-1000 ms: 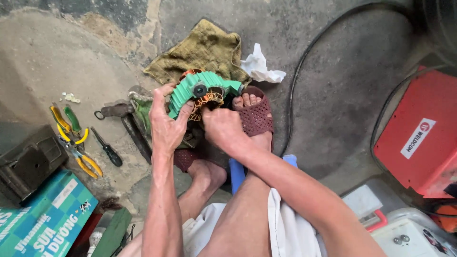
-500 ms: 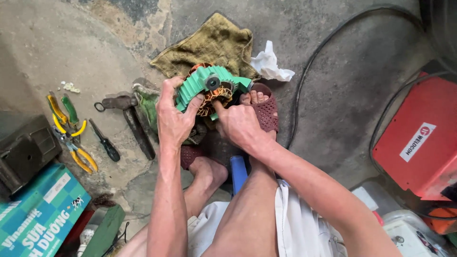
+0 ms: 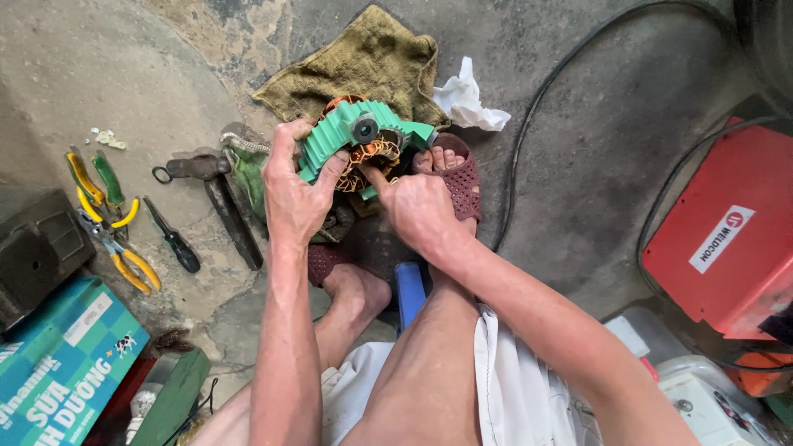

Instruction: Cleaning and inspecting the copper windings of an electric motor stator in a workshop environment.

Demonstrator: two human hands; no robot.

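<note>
Your left hand (image 3: 296,194) grips the green ribbed plastic motor housing with copper windings (image 3: 357,142) above the cracked grey concrete floor (image 3: 595,165); your right hand's (image 3: 417,206) fingers seem to pinch the windings.

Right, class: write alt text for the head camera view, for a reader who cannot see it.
Seen from above, a seated person's left hand and right hand grip a green ribbed motor housing with copper windings, held over a sandalled foot. Pliers, a screwdriver and a hammer lie on the concrete floor, beside an olive rag.
</note>
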